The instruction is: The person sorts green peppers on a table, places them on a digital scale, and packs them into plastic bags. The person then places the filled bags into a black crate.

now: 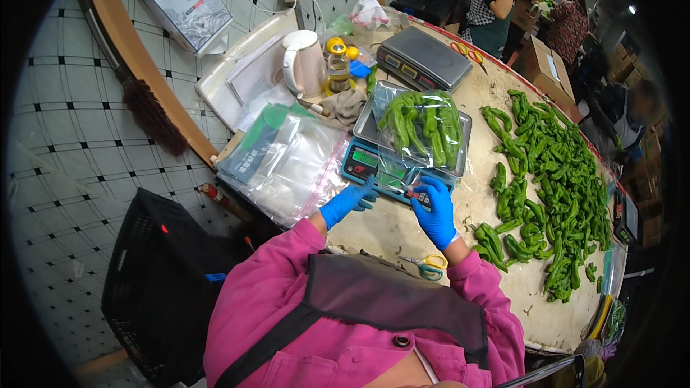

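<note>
A clear plastic bag of green peppers (pixel 424 126) lies on the metal pan of a blue digital scale (pixel 368 178). My left hand (pixel 346 202), in a blue glove, is at the scale's front left corner, fingers stretched out and holding nothing. Gloved in blue as well, my right hand (pixel 435 214) is over the scale's keypad (pixel 420 195), thumb and fingers apart. Its fingertips are close to the bag's loose edge; whether they touch it is unclear. Left of the scale lies a stack of clear plastic bags (pixel 291 165).
A large heap of loose green peppers (pixel 557 187) covers the table's right side. Scissors (pixel 429 266) lie by the front edge. A second scale (pixel 422 57), a kettle (pixel 303 65) and a glass jar (pixel 338 68) stand behind. A black crate (pixel 154 280) is at left; people stand beyond.
</note>
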Motion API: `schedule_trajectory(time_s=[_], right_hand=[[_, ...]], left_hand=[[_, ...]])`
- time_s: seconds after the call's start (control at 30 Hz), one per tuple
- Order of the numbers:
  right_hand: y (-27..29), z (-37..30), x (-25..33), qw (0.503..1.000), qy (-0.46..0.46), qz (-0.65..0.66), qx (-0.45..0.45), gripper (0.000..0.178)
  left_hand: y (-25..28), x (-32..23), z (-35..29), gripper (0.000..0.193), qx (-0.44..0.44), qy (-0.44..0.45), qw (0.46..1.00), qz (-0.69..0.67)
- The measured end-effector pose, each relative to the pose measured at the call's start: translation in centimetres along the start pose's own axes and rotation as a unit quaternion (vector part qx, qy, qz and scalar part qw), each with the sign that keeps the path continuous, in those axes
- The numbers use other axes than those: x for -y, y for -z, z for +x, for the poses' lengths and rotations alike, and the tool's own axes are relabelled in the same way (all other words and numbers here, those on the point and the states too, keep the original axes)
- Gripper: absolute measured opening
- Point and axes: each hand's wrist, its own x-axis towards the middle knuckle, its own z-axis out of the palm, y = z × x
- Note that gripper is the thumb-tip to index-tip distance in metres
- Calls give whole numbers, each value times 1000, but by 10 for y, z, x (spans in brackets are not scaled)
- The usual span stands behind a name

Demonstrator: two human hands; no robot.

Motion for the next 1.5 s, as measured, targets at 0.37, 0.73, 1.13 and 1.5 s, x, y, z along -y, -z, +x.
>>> schedule_trajectory(time_s=[0.37, 0.73, 1.13, 1.5], right_hand=[[-59, 24, -7, 999, 9, -21, 29, 20], [-72, 22, -14, 983, 118, -138, 32, 14], [33, -48, -31, 880, 165, -276, 349, 6], [177, -175, -56, 802, -266, -220, 487, 33]], left_hand=[[-28, -27, 33, 79, -56, -66, 995, -49], [-29, -7, 45, 31, -8, -75, 968, -240], [3, 2, 58, 31, -111, -148, 977, -103], [72, 9, 51, 71, -171, -173, 966, -93]])
